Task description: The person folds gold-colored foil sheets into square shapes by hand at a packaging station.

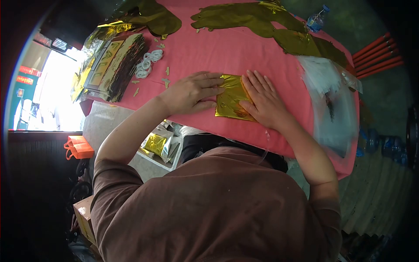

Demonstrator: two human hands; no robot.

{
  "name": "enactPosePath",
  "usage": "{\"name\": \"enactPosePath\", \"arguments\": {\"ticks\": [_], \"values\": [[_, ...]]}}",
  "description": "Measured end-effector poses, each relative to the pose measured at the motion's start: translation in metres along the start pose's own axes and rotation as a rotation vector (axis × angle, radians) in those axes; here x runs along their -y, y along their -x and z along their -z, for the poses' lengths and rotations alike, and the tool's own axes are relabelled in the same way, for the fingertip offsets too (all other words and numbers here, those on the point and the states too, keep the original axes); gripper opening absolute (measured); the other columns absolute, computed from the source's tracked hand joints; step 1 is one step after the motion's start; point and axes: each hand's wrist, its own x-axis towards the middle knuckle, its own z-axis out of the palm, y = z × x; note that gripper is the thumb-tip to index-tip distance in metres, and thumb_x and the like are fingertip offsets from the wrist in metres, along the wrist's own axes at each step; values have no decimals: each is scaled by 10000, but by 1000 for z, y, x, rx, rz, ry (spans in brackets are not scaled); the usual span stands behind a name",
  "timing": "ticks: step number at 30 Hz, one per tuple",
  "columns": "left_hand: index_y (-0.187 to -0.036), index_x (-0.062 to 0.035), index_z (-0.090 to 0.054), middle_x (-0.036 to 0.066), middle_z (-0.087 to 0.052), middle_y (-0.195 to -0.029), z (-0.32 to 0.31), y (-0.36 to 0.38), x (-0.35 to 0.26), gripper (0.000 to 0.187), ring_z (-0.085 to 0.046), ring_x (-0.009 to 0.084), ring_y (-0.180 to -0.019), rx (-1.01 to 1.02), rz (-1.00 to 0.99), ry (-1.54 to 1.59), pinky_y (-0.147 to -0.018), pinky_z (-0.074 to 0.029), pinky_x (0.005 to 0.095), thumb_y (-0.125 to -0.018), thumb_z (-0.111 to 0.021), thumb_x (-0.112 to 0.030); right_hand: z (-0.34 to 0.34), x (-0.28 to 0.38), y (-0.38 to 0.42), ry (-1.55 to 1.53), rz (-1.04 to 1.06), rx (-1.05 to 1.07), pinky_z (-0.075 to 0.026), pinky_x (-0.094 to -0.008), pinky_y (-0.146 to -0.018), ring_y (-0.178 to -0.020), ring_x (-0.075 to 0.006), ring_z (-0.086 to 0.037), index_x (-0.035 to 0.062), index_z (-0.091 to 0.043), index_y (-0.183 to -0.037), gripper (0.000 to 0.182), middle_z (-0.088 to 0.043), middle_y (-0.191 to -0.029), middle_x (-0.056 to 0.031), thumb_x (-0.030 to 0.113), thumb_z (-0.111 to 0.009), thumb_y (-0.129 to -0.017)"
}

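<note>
A square gold foil packet (pixel 231 99) lies on the pink-covered table in front of me. My right hand (pixel 264 101) rests flat along its right side, fingers stretched out. My left hand (pixel 194 93) is at the packet's left edge, fingers loosely bent and apart, with the tips touching the foil. Neither hand grips anything that I can see.
The pink cloth (pixel 192 48) holds stacked printed sheets (pixel 120 65), white cords (pixel 149 61), gold foil sheets (pixel 244 17) and clear plastic bags (pixel 329 105). A plastic bottle (pixel 317 19) stands at the far right corner. A white bin (pixel 174 155) with foil packets sits below the near edge.
</note>
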Motion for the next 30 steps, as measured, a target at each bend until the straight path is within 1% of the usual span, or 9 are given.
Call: {"name": "enactPosePath", "arguments": {"ticks": [11,14,16,17,19,23,25,28,30], "values": [[-1131,-14,-549,181,-535,-1179,3,20,-55,530,-497,339,-1131,20,87,-48,-947,-404,445,-742,-641,-362,6,21,26,-43,91,24,-100,-409,-1123,-1371,-292,-178,18,-219,-1413,681,-216,-1466,-176,415,-430,-902],[-1071,-28,-571,164,-559,-1127,3,14,-53,506,-523,322,-1079,7,61,-88,-918,-429,417,-711,-678,-367,5,10,22,-18,105,37,-100,-398,-1124,-1377,-284,-163,25,-213,-1418,665,-209,-1469,-177,446,-367,-927],[-1056,-31,-575,157,-563,-1113,2,13,-53,495,-530,315,-1066,26,52,-107,-899,-441,413,-706,-680,-365,3,-8,17,-496,94,102,-128,-373,-1119,-1352,-285,-237,4,-205,-1413,665,-259,-1448,-187,470,-310,-950],[-1041,-34,-578,151,-567,-1099,2,13,-52,484,-536,309,-1053,39,54,-128,-881,-453,408,-701,-681,-363,3,-13,16,-498,81,95,-128,-373,-1119,-1352,-285,-237,4,-205,-1413,665,-259,-1448,-187,470,-310,-950],[-1036,-36,-579,149,-571,-1094,3,12,-54,478,-540,307,-1048,44,49,-125,-869,-459,408,-700,-681,-360,8,-24,16,-1395,-102,110,-146,-349,-1115,-1344,-277,-265,-10,-234,-1401,639,-277,-1442,-185,453,-294,-965],[-1034,-38,-580,147,-578,-1082,3,10,-53,468,-552,303,-1033,30,40,-148,-850,-471,407,-702,-676,-354,18,-40,26,-1258,-71,208,-162,-352,-1111,-1339,-252,-286,9,-313,-1379,569,-297,-1439,-173,398,-352,-965],[-1031,-39,-582,147,-582,-1077,5,9,-55,459,-557,304,-1024,46,41,-151,-850,-472,406,-704,-674,-348,16,-41,30,-740,50,180,-129,-372,-1120,-1379,-228,-189,66,-362,-1374,502,-280,-1465,-93,318,-429,-946],[-1025,-42,-587,146,-591,-1067,5,9,-53,429,-567,299,-1010,57,30,-173,-849,-476,400,-716,-663,-329,19,-28,43,-382,116,99,-122,-393,-1122,-1378,-232,-192,103,-348,-1388,527,-270,-1470,-88,230,-510,-903],[-1023,-42,-589,144,-596,-1062,2,9,-50,408,-571,295,-1004,57,16,-191,-848,-479,395,-726,-653,-315,17,-26,46,-360,107,83,-116,-400,-1123,-1378,-235,-189,107,-339,-1392,533,-263,-1472,-85,233,-505,-902]]}}
